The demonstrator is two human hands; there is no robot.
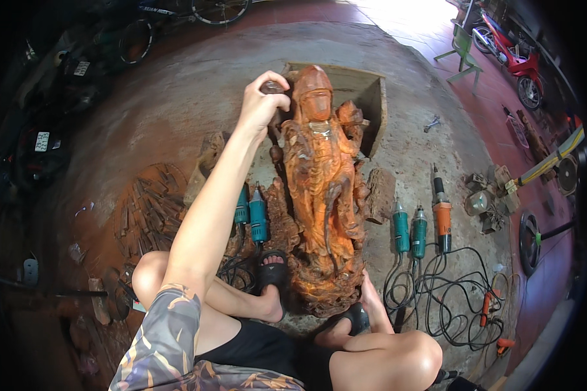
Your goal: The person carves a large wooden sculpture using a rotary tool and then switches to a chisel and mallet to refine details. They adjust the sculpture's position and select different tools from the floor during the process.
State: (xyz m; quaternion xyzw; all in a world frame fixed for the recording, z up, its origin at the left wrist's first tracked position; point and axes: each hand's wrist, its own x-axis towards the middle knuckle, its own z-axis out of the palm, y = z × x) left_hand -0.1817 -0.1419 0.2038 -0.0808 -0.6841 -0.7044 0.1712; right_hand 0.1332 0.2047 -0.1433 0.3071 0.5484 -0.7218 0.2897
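Note:
A carved wooden statue [321, 173] of a robed standing figure, orange-brown with a domed headpiece, lies lengthwise before me, its rough base between my feet. My left hand [262, 107] reaches up beside the statue's head. Its thumb and fingers curl round a dark brown rounded wooden knob [273, 86]; whether the knob is joined to the carving I cannot tell. Down at the base's right side is my right hand [368, 290], against the wood. The base and my leg hide its fingers.
A wooden box [365, 88] is behind the statue's head. Teal rotary tools [258, 218] stand to the left; more teal tools [401, 229] and an orange one [443, 225] are at right, with tangled cables [460, 293]. Wood offcuts [151, 212] lie left, a wrench [432, 122] right.

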